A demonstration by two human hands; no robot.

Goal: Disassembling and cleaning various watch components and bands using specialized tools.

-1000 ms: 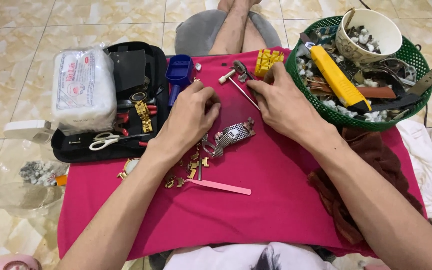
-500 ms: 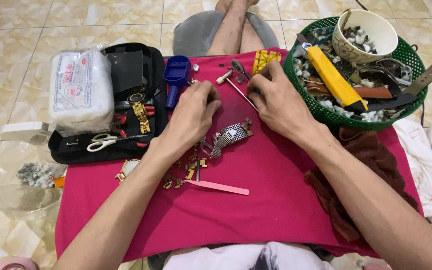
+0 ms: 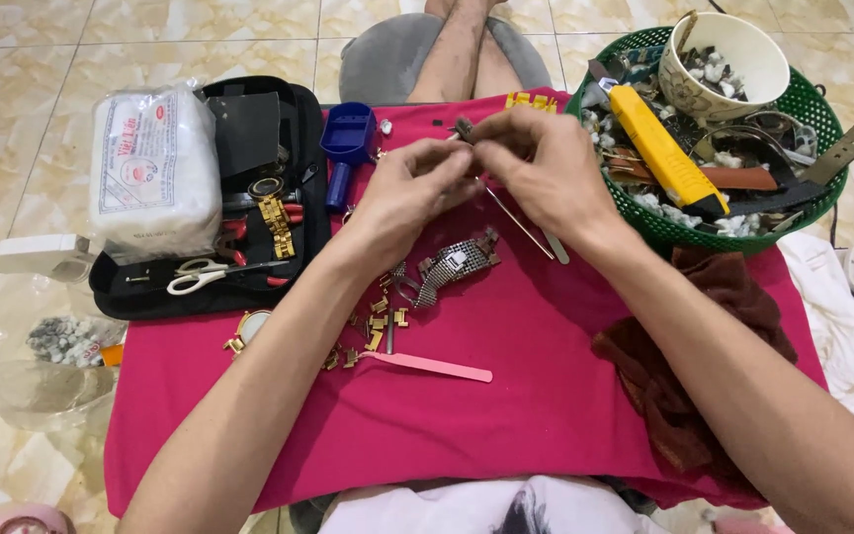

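My left hand (image 3: 402, 198) and my right hand (image 3: 546, 168) are raised over a red cloth (image 3: 506, 415), fingertips meeting. Together they pinch a small part that is too small to make out. A thin metal tool (image 3: 521, 223) lies slanted on the cloth just under them. Below the left hand lie a silver mesh watch band (image 3: 452, 265), several loose gold links (image 3: 378, 321) and a pink flat stick (image 3: 429, 367). A small dark piece (image 3: 464, 126) shows just above the fingertips.
A black tool case (image 3: 249, 129) at the left holds scissors (image 3: 205, 275), a gold band and a white packet (image 3: 150, 168). A blue holder (image 3: 348, 138) stands beside it. A green basket (image 3: 679, 237) at the right holds a yellow knife (image 3: 664, 153) and a cup (image 3: 728, 54). Brown cloth (image 3: 684, 336) lies below.
Both hands have lifted off the cloth and come together, fingertips touching. The view has shifted slightly. The watch band and links have not moved.
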